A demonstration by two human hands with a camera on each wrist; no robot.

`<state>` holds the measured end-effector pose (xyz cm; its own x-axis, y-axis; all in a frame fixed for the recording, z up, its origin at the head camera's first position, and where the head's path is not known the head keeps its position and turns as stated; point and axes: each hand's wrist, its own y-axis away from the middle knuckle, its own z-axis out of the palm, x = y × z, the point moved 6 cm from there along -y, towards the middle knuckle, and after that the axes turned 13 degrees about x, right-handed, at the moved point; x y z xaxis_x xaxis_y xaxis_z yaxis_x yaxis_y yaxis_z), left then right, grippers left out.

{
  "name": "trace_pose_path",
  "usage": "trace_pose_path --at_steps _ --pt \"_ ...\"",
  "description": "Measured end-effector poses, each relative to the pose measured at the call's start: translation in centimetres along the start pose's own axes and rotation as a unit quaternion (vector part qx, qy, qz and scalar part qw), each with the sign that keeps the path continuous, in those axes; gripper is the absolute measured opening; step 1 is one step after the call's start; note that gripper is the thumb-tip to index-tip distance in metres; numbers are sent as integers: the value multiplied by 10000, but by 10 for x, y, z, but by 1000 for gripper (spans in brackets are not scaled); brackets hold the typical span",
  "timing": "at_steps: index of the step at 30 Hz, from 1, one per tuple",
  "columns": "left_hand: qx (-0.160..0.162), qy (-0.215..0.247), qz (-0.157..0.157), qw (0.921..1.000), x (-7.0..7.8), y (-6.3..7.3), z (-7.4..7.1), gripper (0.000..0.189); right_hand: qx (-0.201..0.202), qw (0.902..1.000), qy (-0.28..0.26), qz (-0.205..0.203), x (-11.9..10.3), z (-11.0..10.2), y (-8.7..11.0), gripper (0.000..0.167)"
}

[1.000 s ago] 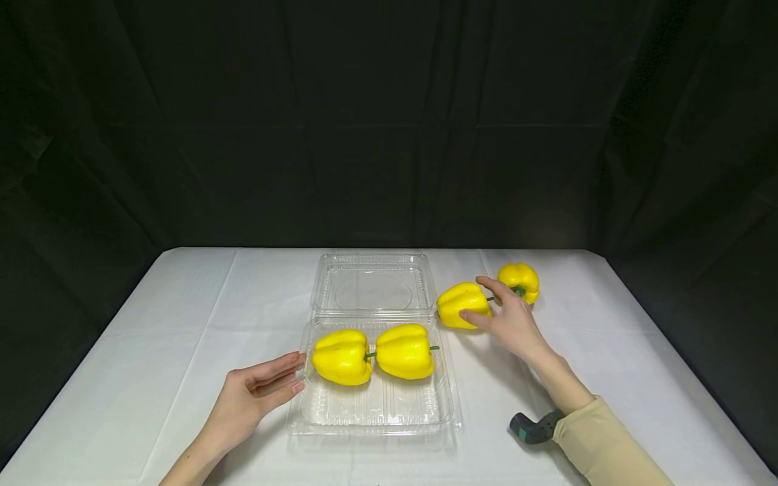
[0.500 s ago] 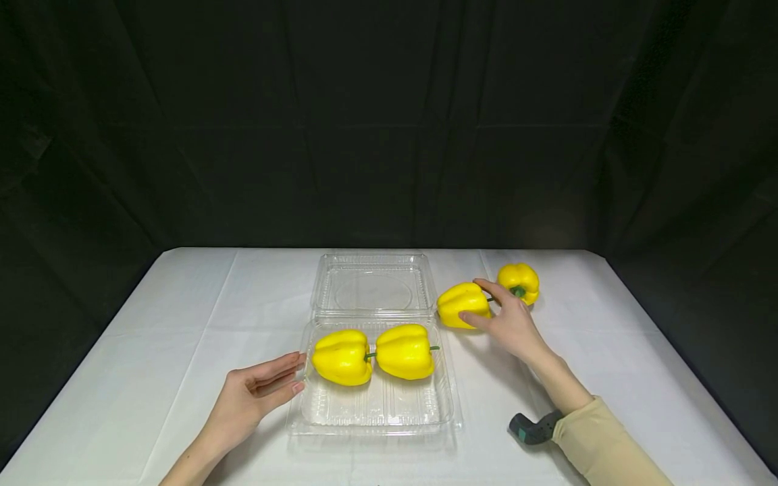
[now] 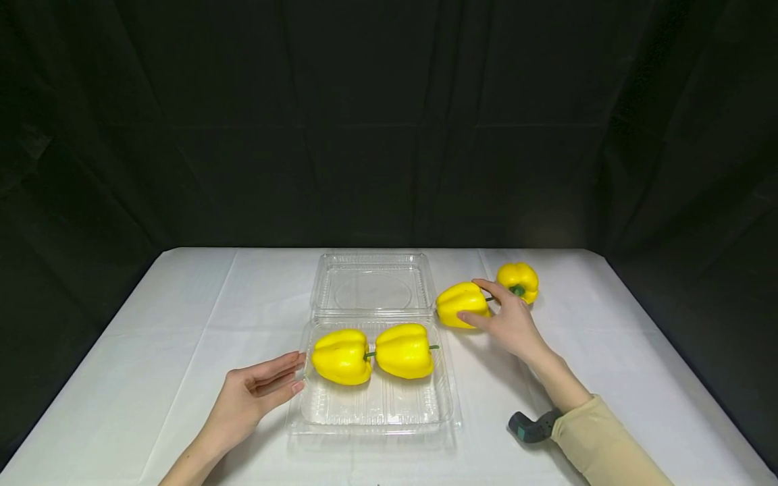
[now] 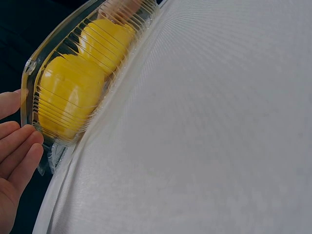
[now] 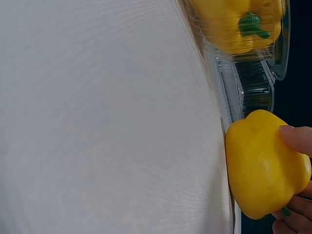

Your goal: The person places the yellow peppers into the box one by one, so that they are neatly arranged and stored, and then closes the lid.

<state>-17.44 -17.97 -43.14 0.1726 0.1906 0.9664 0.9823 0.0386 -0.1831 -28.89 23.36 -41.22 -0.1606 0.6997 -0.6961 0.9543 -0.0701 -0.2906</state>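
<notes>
My right hand [image 3: 510, 325] grips a yellow bell pepper [image 3: 457, 304] lying on the cloth right of a clear plastic clamshell container [image 3: 340, 409]. Its thumb [image 5: 298, 139] presses one side of the pepper, with fingers round the other side near the green stem. Two more yellow bell peppers, one left [image 3: 340, 358] and one right [image 3: 404, 351], lie on their sides in the container's base, stems toward the right. At the container's left rim, my left hand [image 3: 255, 391] touches with extended fingertips and thumb, spread apart. The clear lid [image 3: 373, 287] lies folded back behind the base.
Behind the right hand, another yellow bell pepper [image 3: 519, 280] sits at the back right. A dark curved device [image 3: 531, 428] is at the right wrist beside a beige sleeve [image 3: 608, 445]. White cloth [image 3: 152, 378] covers the table, with black curtains [image 3: 389, 135] around it.
</notes>
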Motion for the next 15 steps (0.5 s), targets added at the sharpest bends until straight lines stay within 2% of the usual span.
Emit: trace_pose_path --at_steps 15 --pt "-16 73 17 10000 1 0 1 48 8 10000 55 44 -2 -1 0 76"
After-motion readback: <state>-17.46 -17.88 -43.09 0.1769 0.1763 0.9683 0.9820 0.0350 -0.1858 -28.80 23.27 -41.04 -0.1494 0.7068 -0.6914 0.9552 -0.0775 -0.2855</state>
